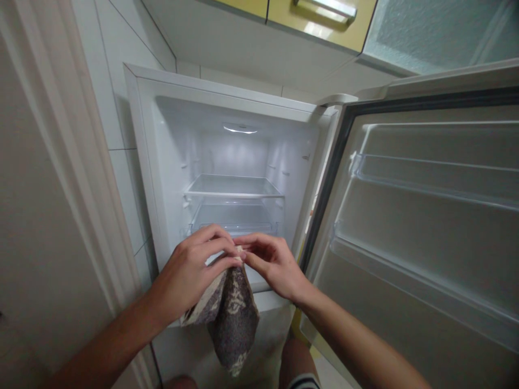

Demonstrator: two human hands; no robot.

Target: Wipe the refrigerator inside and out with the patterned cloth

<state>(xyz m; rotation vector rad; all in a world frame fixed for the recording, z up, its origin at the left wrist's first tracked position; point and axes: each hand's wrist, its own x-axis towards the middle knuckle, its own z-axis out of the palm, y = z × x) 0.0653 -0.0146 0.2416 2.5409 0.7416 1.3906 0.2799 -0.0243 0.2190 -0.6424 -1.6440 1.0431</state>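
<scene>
A dark grey cloth (235,319) with pale patterning and a light underside hangs in folds in front of the open fridge (148,162). My left hand (200,265) pinches its upper end between thumb and fingers. My right hand (271,262) meets the left at the same spot, its thumb and fingertips closed on the cloth's pale top edge. Both hands are held before the lower part of the fridge compartment, and the cloth drapes below them.
Inside the fridge are a glass shelf (235,186) and a clear drawer or lower shelf. Its door (425,216) stands wide at the right with clear door racks (430,181). Yellow cabinets (316,24) hang above; a pale door frame (77,135) borders the left.
</scene>
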